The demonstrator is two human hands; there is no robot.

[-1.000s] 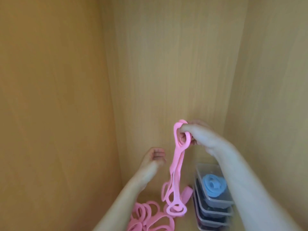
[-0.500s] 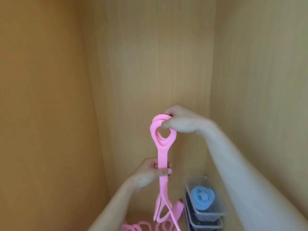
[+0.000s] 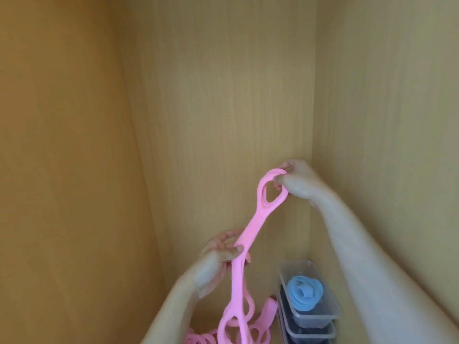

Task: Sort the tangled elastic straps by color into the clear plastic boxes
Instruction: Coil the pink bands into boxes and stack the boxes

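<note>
A pink elastic strap with several loops hangs in the air inside a wooden cabinet. My right hand pinches its top loop, up near the back right corner. Lower down, my left hand grips the strap's middle between thumb and fingers. The strap's lower loops dangle to more pink straps lying at the bottom edge. At the lower right stands a stack of clear plastic boxes; the top one holds a coiled blue strap, and the ones beneath hold something dark.
Wooden cabinet walls close in on the left, back and right. The box stack sits tight in the back right corner of the cabinet floor.
My left hand rose and took hold of the strap's middle. My right hand lifted the top loop higher. The strap now runs at a slant between the two hands.
</note>
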